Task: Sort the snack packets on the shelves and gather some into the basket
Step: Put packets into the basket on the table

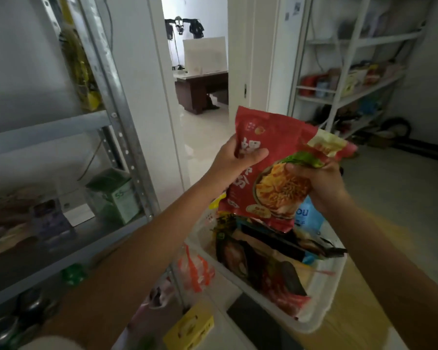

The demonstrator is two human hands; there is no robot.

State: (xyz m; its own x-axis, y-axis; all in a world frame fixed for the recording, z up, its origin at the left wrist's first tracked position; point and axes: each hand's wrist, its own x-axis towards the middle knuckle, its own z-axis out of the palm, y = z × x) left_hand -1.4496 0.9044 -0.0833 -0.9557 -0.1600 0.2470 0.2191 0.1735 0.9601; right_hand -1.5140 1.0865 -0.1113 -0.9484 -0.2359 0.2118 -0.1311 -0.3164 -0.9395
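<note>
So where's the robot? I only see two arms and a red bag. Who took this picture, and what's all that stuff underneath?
There is no robot here, just a person. The one picture comes from a camera worn on the person's head, looking forward and down, so you see their own arms reaching out. The left hand and the right hand both grip a red noodle packet, one on each side, holding it up above a white basket. The basket has several other snack packets piled in it. On the left stands a metal shelf with a green box on it and more packets, though those are blurry. Straight ahead is an open doorway with a brown desk in the next room.
</note>
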